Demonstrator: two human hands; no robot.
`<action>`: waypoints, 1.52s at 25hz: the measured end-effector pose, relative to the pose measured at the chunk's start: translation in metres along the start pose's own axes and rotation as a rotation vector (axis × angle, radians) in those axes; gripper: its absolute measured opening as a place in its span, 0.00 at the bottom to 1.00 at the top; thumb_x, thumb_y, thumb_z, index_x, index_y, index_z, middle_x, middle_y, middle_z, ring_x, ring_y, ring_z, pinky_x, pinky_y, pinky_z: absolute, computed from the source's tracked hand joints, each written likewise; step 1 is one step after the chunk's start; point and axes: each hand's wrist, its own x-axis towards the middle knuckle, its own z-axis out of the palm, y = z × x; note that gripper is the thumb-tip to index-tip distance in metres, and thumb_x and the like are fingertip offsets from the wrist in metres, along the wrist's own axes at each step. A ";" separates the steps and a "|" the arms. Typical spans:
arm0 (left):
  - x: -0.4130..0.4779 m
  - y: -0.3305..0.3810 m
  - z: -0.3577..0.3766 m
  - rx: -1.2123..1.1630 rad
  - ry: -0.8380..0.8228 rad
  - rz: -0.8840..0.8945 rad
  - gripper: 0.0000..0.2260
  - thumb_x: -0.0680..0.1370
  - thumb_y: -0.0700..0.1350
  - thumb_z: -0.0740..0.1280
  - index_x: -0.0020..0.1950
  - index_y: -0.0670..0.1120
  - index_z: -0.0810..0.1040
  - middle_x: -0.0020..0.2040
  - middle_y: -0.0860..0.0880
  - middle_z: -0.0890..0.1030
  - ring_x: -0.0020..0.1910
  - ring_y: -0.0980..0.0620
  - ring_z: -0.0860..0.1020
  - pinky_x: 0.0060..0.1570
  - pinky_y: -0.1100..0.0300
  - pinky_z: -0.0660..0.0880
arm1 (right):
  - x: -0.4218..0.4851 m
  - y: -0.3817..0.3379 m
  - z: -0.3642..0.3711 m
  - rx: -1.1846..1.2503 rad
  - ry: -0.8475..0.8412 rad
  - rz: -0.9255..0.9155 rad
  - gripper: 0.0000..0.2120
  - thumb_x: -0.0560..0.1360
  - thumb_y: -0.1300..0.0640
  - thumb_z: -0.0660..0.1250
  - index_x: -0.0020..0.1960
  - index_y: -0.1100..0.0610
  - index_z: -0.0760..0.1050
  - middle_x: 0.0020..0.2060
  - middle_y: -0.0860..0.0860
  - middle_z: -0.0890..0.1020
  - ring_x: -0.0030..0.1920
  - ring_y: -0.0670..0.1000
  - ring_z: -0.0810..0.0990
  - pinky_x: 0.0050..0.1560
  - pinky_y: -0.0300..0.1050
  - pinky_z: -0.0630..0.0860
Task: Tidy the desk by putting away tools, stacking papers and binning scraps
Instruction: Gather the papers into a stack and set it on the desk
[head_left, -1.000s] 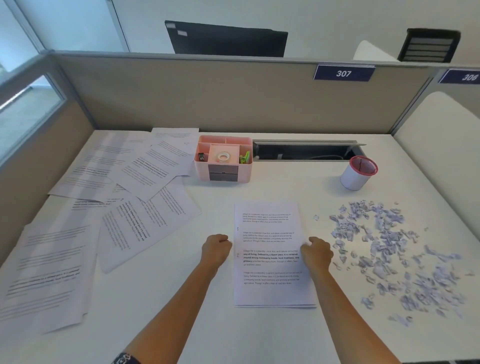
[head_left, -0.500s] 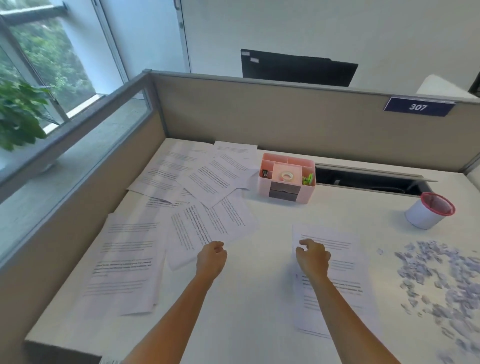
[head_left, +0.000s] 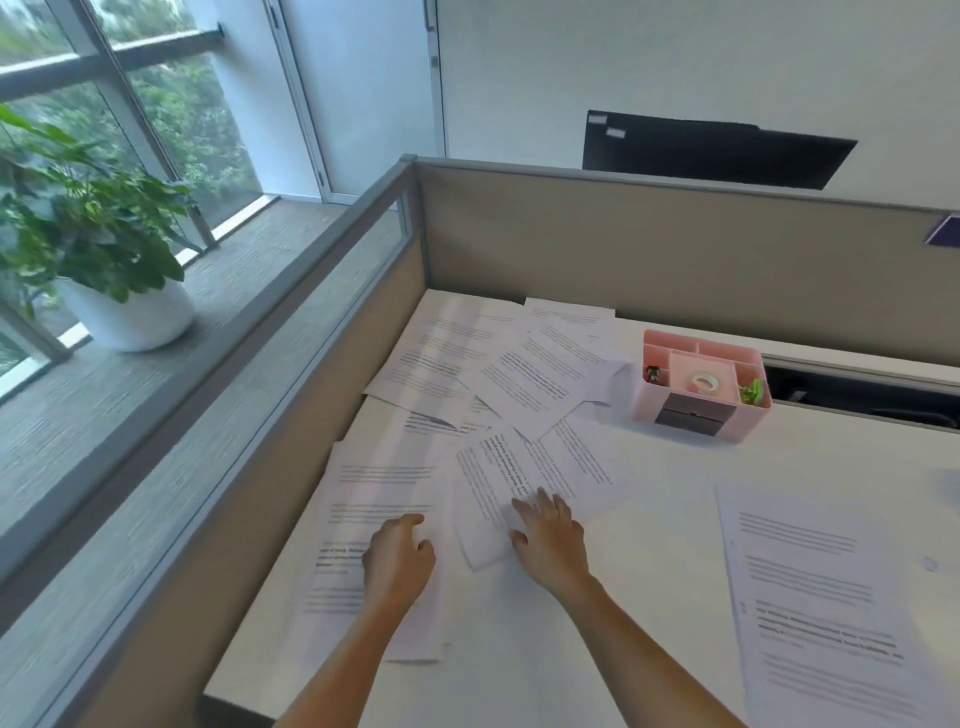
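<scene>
Several printed sheets (head_left: 524, 379) lie scattered and overlapping across the left part of the white desk (head_left: 649, 519). My right hand (head_left: 548, 538) rests flat, fingers spread, on the lower edge of one tilted sheet (head_left: 511, 467). My left hand (head_left: 397, 558) lies on the nearest left sheet (head_left: 374, 499), fingers loosely curled, gripping nothing. A neat stack of papers (head_left: 826, 587) sits apart at the right. The pink desk organiser (head_left: 698, 392) holds a tape roll and small green items. The paper scraps and the cup are out of view.
Beige partition walls (head_left: 649, 249) close the desk at the back and left. A cable slot (head_left: 857, 395) opens behind the organiser. Beyond the left partition stand a potted plant (head_left: 98, 249) and windows. A dark monitor back (head_left: 711, 148) shows above the partition.
My view has swung left. Both hands left the neat stack and moved left onto the scattered sheets; the right hand now presses a tilted sheet, the left rests on the nearest one.
</scene>
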 end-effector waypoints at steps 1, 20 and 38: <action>0.003 -0.007 -0.004 0.075 0.021 0.012 0.19 0.77 0.45 0.64 0.69 0.49 0.72 0.69 0.48 0.73 0.66 0.48 0.73 0.66 0.52 0.69 | 0.002 -0.007 0.007 -0.031 0.003 -0.014 0.22 0.81 0.47 0.56 0.74 0.47 0.62 0.78 0.53 0.56 0.77 0.57 0.51 0.72 0.55 0.59; 0.020 -0.040 -0.013 0.155 0.061 -0.291 0.33 0.78 0.51 0.62 0.78 0.46 0.52 0.78 0.39 0.46 0.77 0.41 0.45 0.74 0.43 0.46 | -0.060 0.028 0.027 0.074 -0.019 -0.225 0.23 0.72 0.48 0.60 0.67 0.46 0.68 0.77 0.39 0.55 0.77 0.42 0.48 0.75 0.42 0.44; 0.024 -0.043 -0.025 0.069 0.100 -0.401 0.32 0.76 0.52 0.63 0.75 0.43 0.56 0.74 0.39 0.57 0.70 0.39 0.56 0.68 0.45 0.56 | -0.037 -0.017 0.009 0.476 0.166 0.418 0.27 0.77 0.52 0.65 0.73 0.60 0.62 0.68 0.59 0.67 0.68 0.60 0.61 0.65 0.51 0.64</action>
